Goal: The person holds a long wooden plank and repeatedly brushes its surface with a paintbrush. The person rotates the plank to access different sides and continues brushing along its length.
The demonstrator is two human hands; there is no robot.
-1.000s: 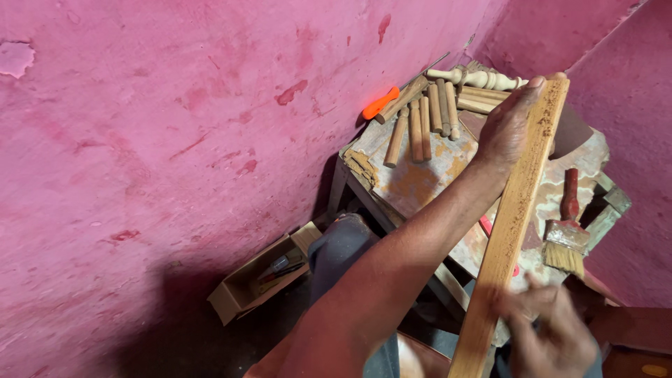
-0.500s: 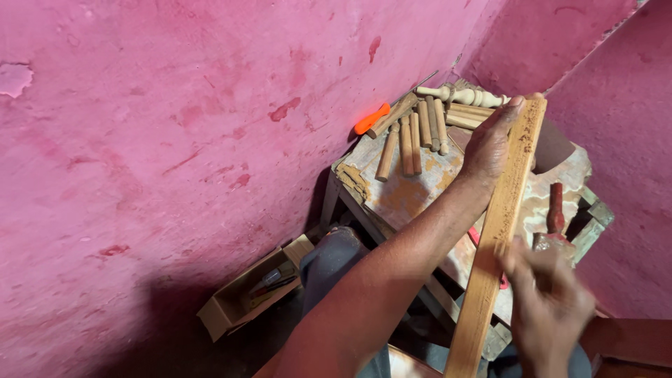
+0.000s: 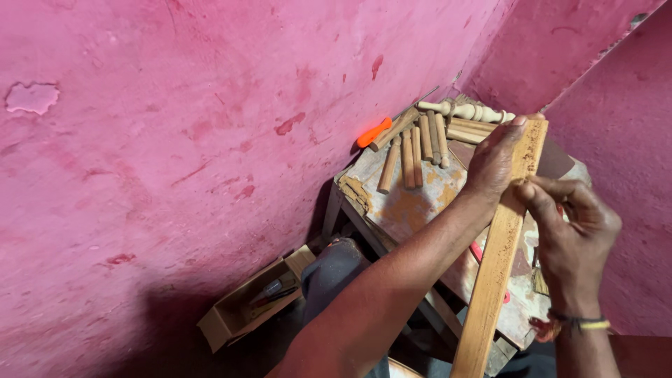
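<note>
One long flat wooden slat [image 3: 498, 259] is being gripped by two hands. About seven plain round wooden dowels [image 3: 408, 157] and one turned wooden spindle [image 3: 465, 110] are being kept on one worn small table [image 3: 409, 206].

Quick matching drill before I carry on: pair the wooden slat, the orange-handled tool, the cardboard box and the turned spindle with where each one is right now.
Things:
1. wooden slat
2. orange-handled tool
3. cardboard box
4. turned spindle

Places:
A. on the floor by the pink wall
B. at the table's far edge, beyond the dowels
C. held in both hands
D. against the wall at the table's far left corner

Pairs: 1-C, 2-D, 3-A, 4-B
</note>
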